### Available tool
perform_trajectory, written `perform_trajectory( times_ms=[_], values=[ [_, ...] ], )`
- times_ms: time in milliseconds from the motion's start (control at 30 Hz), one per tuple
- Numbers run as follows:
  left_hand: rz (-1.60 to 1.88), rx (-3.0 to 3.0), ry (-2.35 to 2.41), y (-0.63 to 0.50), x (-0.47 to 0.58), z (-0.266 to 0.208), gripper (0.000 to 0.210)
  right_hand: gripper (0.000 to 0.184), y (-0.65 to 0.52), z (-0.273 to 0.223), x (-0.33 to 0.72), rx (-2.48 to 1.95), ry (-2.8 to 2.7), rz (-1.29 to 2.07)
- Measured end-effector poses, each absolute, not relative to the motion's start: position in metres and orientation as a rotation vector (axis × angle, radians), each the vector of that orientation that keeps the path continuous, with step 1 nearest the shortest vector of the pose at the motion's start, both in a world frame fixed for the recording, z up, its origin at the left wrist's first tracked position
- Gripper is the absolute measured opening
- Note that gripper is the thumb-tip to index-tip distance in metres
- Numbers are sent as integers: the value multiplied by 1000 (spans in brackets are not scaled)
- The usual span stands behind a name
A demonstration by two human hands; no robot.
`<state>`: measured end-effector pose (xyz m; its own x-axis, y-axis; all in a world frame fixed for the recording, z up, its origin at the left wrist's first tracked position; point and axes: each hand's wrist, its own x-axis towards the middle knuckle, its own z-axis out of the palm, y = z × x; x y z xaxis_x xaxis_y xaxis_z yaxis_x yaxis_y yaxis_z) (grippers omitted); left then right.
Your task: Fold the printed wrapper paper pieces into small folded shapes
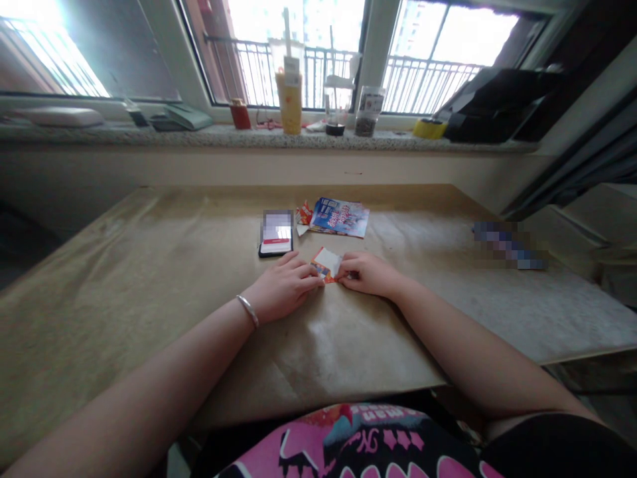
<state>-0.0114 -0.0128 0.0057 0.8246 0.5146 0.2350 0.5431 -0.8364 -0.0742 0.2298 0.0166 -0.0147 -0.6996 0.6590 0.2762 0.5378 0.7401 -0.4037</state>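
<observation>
A small folded piece of paper, white with an orange and patterned border, lies on the table between my hands. My left hand, with a silver bangle at its wrist, rests palm down; its thumb and index finger hold the paper's lower left edge while the other fingers reach forward. At the paper's right edge, my right hand is closed in a pinch on it, fingers curled. Just beyond lie a phone-like device with a lit, partly blurred screen, a stack of colourful printed sheets and a crumpled red-and-white paper.
A brownish cover lies over the table. A blurred bluish object lies at the right. The windowsill carries a tall yellow drink cup, a clear cup, a red jar, yellow tape and a black box.
</observation>
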Motion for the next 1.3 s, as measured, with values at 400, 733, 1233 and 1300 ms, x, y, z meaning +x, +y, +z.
perform_trajectory(
  times_ms=[400,733,1233,1300],
  values=[
    [-314,-2920,-825,-9,-19,11,25,12,17,-15,229,-921,-2561,371],
    [-297,-2945,-835,-6,-26,13,25,11,17,-16,229,-929,-2555,374],
    [-233,-2941,-808,-14,-26,23,24,11,16,-16,230,-921,-2555,355],
    [-192,-2916,-829,-16,-26,24,23,11,16,-16,231,-924,-2560,352]
  ],
)
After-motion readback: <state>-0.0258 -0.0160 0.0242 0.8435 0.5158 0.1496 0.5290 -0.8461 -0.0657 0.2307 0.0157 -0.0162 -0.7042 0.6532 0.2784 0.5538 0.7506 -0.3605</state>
